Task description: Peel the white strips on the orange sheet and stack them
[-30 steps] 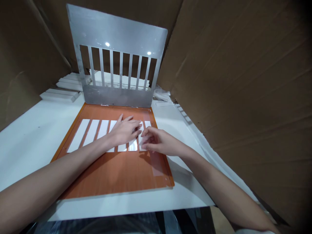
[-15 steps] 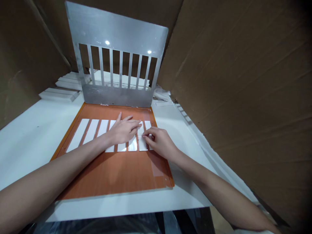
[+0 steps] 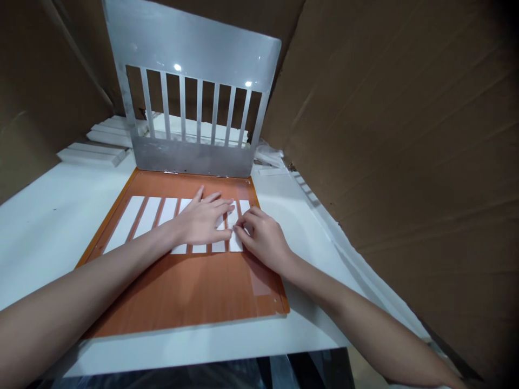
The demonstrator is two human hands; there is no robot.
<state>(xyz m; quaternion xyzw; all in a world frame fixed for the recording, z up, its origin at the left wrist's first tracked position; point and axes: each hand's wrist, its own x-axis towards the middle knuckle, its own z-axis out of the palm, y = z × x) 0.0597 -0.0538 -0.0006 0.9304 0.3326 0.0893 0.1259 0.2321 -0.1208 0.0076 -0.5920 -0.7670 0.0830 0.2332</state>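
Observation:
My left hand [image 3: 203, 219] lies flat over the middle white strips [image 3: 124, 224], its fingers spread and its fingertips reaching a strip towards the right. That white strip [image 3: 235, 243] is also under the fingertips of my right hand [image 3: 263, 232], whose thumb and forefinger are pinched together at its surface. Whatever sits in the pinch, if anything, is too small to make out. Several such strips lie side by side in a row on the orange board [image 3: 182, 292]; my left hand and forearm hide parts of them. A metal frame with slots [image 3: 190, 38] stands upright, hinged at the board's far edge.
White stacked bars [image 3: 91, 154] sit at the back left of the white table [image 3: 32, 216]. More white material [image 3: 190, 127] shows through the slots, and crumpled plastic [image 3: 268, 154] lies at the back right. Brown cardboard walls [image 3: 385, 135] enclose the sides and back.
My left thumb has moved out towards my right fingertips. My right hand has shifted slightly left, its pinch still at the same strip. The view has tilted a little.

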